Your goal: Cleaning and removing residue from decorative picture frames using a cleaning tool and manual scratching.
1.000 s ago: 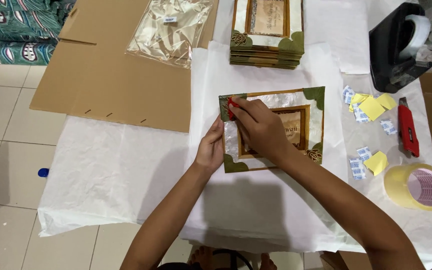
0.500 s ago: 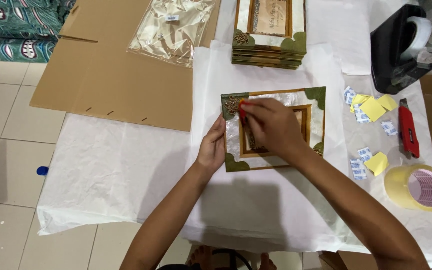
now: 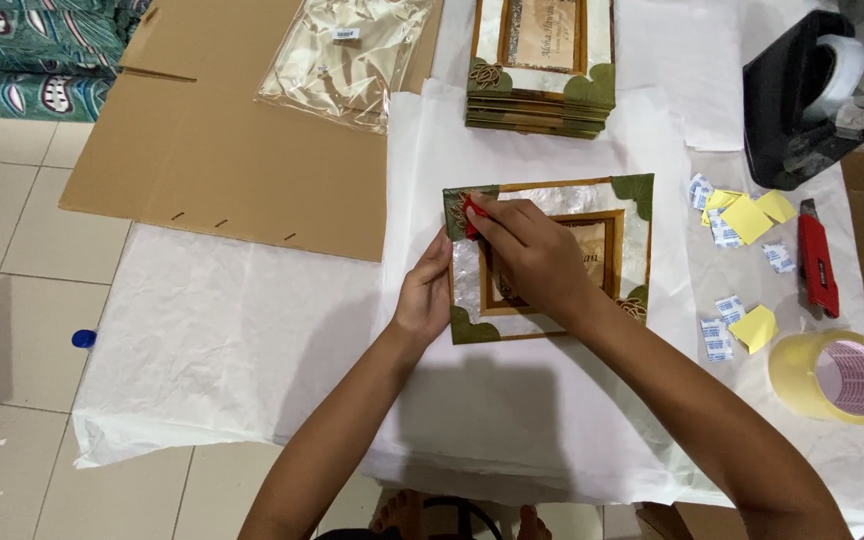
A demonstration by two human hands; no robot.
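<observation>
We see the frame (image 3: pixel 562 250) lying flat on white paper (image 3: pixel 252 340) that covers the surface. The left hand (image 3: pixel 427 295) grips the frame's left edge, fingers closed on it. The right hand (image 3: pixel 532 255) lies across the frame, fingers pinched on a small red thing (image 3: pixel 471 215), perhaps a cloth, at the top left corner. Behind stands a stack of frames (image 3: pixel 542 90); to the right, a tape dispenser (image 3: pixel 797 95), red cutter (image 3: pixel 817 265), yellow notes (image 3: pixel 749 215) and tape roll (image 3: pixel 832 378). Cardboard (image 3: pixel 202 150) lies left, over a tiled floor (image 3: pixel 12 250).

White paper (image 3: pixel 252 340) left of the frame (image 3: pixel 632 200) lies open; frame stack (image 3: pixel 542 95) blocks beyond.
</observation>
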